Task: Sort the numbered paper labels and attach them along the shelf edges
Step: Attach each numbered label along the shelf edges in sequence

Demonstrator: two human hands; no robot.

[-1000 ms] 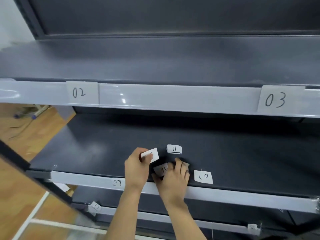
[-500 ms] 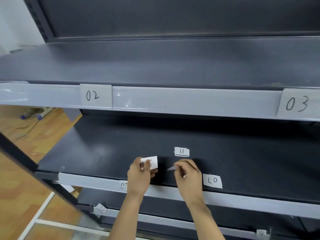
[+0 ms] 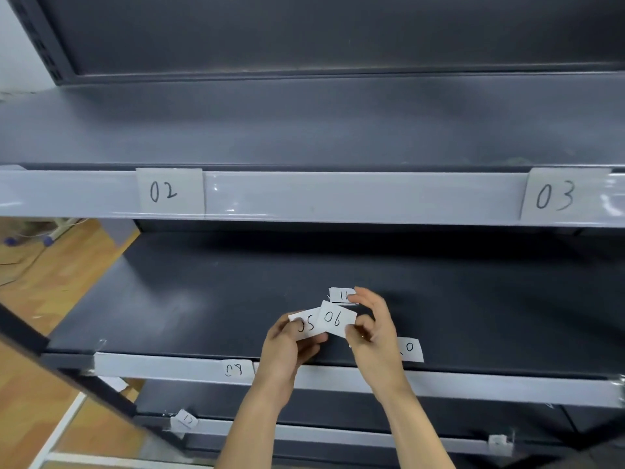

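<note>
The right hand [image 3: 375,333] pinches label 06 [image 3: 336,319] by its right end between thumb and forefinger; its other fingers are spread and raised behind. The left hand [image 3: 287,346] pinches label 05 [image 3: 308,325], thumb on top over the first digit, fingers curled underneath. Both slips are held just above the front of the middle shelf [image 3: 203,299], and 06 overlaps the right edge of 05.

Just behind the right fingertips, label 11 [image 3: 342,295] lies flat on the shelf. To the right, another slip [image 3: 411,348] lies half hidden by the right wrist, so only a "0" shows. Label 09 [image 3: 238,368] sits on the shelf's front strip [image 3: 162,365], beside the left wrist. On the upper strip [image 3: 338,198], labels 02 [image 3: 169,191] and 03 [image 3: 558,196] are well apart.

The labels are small white paper rectangles with handwritten black digits. The shelves are matt dark grey, their front strips pale grey and glossy. A wooden floor [image 3: 33,282] shows at left.
</note>
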